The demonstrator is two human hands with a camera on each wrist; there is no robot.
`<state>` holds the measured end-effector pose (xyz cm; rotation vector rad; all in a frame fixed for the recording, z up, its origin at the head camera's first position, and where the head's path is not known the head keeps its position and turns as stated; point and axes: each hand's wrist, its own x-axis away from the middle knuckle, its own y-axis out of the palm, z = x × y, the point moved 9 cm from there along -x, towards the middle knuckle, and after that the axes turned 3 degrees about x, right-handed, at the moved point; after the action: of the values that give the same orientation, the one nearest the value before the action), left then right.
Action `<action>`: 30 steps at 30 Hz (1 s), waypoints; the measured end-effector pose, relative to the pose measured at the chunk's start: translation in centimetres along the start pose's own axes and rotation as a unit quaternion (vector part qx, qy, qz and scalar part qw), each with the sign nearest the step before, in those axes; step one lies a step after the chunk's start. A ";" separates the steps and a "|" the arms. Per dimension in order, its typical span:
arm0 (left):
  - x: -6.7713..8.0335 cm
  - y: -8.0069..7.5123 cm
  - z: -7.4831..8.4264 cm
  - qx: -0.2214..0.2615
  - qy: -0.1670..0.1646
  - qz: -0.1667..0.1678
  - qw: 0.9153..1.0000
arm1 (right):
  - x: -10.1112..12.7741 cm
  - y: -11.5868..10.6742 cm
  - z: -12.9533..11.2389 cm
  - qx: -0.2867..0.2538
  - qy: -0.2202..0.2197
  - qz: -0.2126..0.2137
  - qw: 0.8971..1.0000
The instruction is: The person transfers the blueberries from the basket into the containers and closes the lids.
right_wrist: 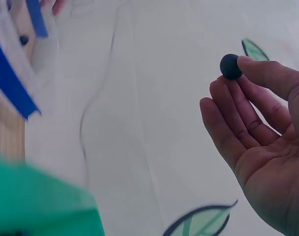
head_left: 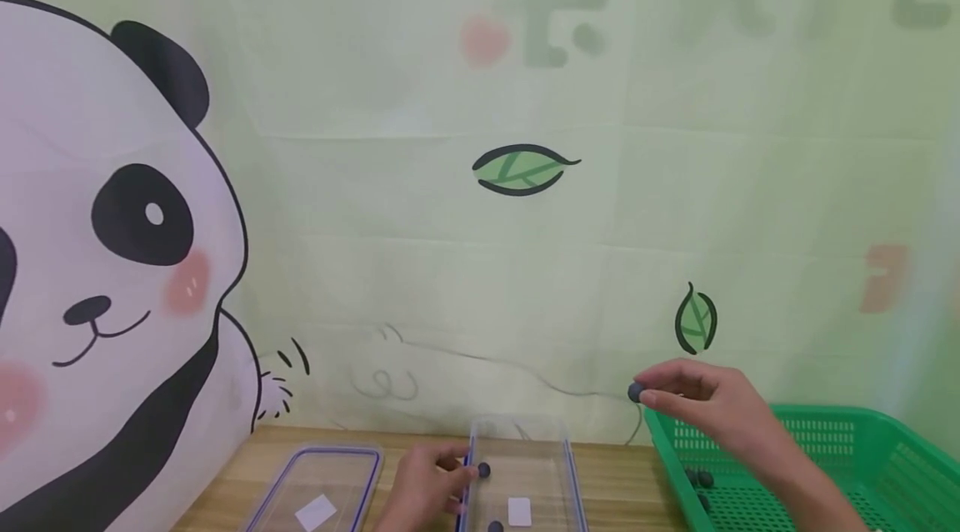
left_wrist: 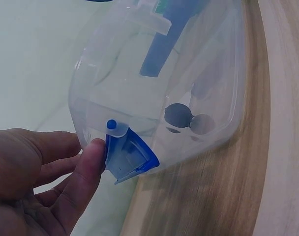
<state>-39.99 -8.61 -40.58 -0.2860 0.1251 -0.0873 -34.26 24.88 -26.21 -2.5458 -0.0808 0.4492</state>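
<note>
A panda backdrop (head_left: 112,248) fills the upper frame. At lower right sits a green basket (head_left: 862,440) with dark balls inside. At bottom centre a clear box (head_left: 525,465) stands on the wooden table (head_left: 615,474), its lid (head_left: 315,482) lying to the left. The left hand (head_left: 423,486) rests against the box's left wall, thumb by the blue clasp (left_wrist: 130,155), fingers loosely curved. The right hand (head_left: 712,411), above the basket's left rim, pinches a small dark ball (head_left: 636,392) between thumb and fingertips.

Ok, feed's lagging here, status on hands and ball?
Right hand pinches dark ball above green basket. Left hand touches clear box. Path between looks clear.
</note>
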 end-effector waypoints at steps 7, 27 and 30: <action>-0.2 0.3 -0.1 0.002 -0.008 -0.002 1.000 | 1.0 3.6 -1.5 -0.041 -0.020 -0.013 0.999; 0.1 0.0 0.0 -0.008 -0.004 -0.003 1.000 | 0.8 14.8 -0.2 -0.106 -0.024 -0.147 0.983; 0.1 0.0 0.1 -0.007 -0.003 -0.001 1.000 | 0.6 16.6 0.8 -0.101 -0.004 -0.164 0.981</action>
<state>-39.87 -8.56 -40.52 -0.3011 0.1201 -0.0877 -34.52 11.35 -35.83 -2.6579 -0.5657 0.3353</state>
